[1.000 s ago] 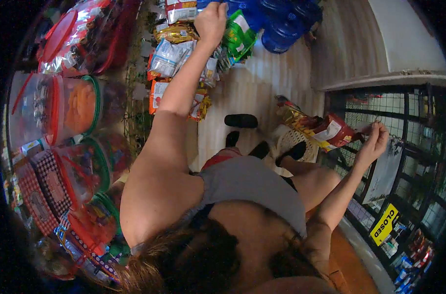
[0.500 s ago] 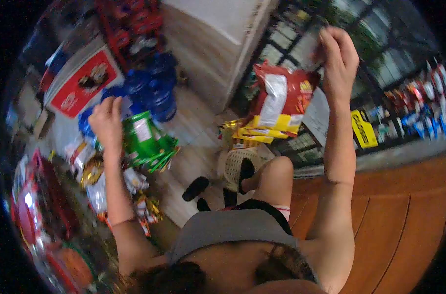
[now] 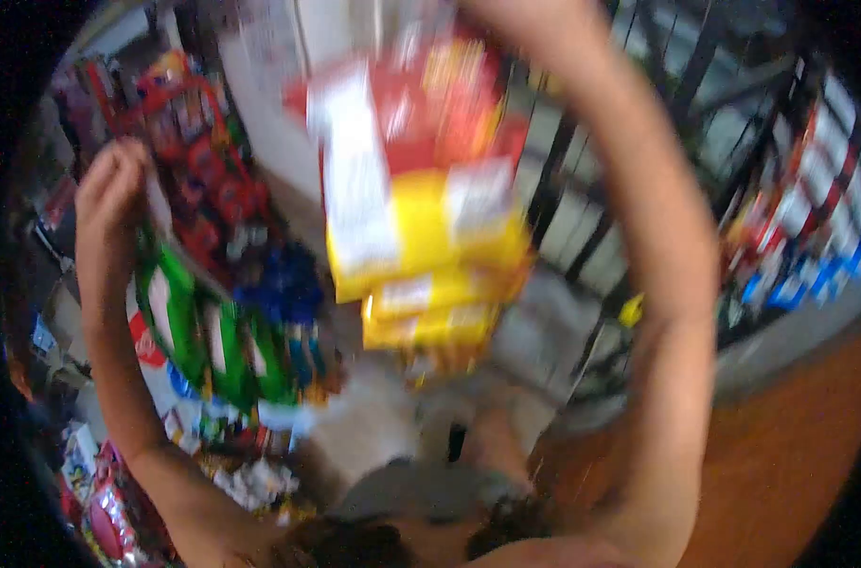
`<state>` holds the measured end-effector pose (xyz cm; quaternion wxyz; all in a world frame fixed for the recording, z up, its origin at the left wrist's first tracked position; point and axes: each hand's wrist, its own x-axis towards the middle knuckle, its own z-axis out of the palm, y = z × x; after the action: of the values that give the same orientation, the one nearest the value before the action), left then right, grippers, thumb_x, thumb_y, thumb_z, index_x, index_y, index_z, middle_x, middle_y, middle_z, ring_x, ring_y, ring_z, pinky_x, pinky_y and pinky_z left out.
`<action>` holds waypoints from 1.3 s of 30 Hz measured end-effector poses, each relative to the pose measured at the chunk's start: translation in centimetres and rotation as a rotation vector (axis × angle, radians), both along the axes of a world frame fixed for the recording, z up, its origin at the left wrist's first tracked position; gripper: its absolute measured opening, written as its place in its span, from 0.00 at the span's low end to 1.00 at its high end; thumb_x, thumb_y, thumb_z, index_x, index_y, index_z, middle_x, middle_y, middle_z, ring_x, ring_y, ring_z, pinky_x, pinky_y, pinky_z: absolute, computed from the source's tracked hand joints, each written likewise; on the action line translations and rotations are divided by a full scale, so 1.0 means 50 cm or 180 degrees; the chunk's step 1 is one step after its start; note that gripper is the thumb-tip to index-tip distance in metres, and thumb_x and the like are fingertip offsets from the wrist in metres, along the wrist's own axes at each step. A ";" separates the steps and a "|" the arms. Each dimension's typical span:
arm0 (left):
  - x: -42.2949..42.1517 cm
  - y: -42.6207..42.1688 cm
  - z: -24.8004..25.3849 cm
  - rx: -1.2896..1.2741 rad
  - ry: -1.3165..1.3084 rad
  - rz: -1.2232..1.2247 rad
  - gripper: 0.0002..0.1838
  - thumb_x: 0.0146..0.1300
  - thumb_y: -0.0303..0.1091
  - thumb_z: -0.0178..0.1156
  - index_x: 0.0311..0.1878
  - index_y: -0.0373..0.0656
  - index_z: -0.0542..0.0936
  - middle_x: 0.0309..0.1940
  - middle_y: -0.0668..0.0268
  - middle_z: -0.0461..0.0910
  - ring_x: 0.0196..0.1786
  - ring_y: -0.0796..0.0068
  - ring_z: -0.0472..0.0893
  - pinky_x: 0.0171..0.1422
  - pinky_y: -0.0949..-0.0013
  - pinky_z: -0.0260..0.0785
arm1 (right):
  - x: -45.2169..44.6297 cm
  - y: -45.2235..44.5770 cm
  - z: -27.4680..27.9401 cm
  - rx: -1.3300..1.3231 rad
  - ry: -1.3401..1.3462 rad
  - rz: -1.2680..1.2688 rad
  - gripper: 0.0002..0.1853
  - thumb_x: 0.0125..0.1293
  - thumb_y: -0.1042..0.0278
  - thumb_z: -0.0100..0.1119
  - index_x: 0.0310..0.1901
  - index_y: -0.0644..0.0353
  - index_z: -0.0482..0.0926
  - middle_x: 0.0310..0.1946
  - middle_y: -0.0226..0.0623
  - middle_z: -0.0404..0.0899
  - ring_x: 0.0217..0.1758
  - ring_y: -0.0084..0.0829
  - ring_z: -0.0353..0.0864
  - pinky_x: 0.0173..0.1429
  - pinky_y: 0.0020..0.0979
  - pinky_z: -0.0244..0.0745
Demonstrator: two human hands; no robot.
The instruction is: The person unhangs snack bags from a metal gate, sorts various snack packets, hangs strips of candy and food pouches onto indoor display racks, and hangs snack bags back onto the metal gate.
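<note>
My left hand (image 3: 115,185) is raised at the left, fingers closed at the top of a hanging strip of green snack packets (image 3: 217,336). The green packets overlap in a slanting row, with whitish panels on them. My right hand (image 3: 534,19) reaches up to the top edge, blurred, its fingertips cut off by the frame. Below it hangs a bunch of red and yellow snack packets (image 3: 416,204), the front one showing white label panels. Several more yellow packets overlap underneath. Where the right fingers grip this bunch is out of sight.
A red rack of goods (image 3: 189,142) stands at the back left, with dark blue bottles (image 3: 284,284) by it. Packets hang on the dark metal grille (image 3: 582,218) at the right. A brown wooden surface (image 3: 781,454) lies at lower right. Packaged goods (image 3: 250,483) fill the lower left.
Both hands have risen, each bringing its packets up. The red and yellow bunch has moved left and closer to the camera. The green strip now hangs more spread out, and the view has tilted up.
</note>
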<state>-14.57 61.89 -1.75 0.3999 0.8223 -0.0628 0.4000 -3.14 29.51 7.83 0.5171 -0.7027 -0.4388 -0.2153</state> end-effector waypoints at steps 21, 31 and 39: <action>0.330 -0.212 0.714 -0.0604 -0.0143 -0.1669 0.11 0.61 0.42 0.56 0.31 0.44 0.76 0.21 0.79 0.69 0.22 0.89 0.63 0.25 0.81 0.52 | 0.225 -0.080 0.539 0.0856 -0.1160 -0.0831 0.07 0.65 0.72 0.52 0.33 0.67 0.73 0.16 0.35 0.74 0.14 0.23 0.74 0.17 0.25 0.66; 0.499 -0.298 0.930 -0.0140 -0.0105 -0.2440 0.12 0.63 0.44 0.57 0.33 0.45 0.77 0.16 0.78 0.68 0.17 0.88 0.65 0.21 0.80 0.52 | 0.400 -0.174 0.829 0.0420 -0.1738 -0.2065 0.12 0.59 0.66 0.53 0.31 0.70 0.78 0.22 0.48 0.79 0.27 0.37 0.82 0.33 0.38 0.74; 0.630 -0.329 0.976 -0.0290 -0.0355 -0.2481 0.12 0.64 0.41 0.57 0.32 0.43 0.78 0.15 0.75 0.70 0.15 0.85 0.69 0.19 0.79 0.57 | 0.518 -0.175 0.909 0.0127 -0.1026 -0.2542 0.14 0.60 0.64 0.51 0.31 0.68 0.80 0.26 0.54 0.81 0.37 0.47 0.83 0.42 0.42 0.75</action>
<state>16.91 45.46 47.05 0.5538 0.6952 -0.3741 0.2647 22.77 20.74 53.26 0.3315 -0.7646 -0.2033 -0.5140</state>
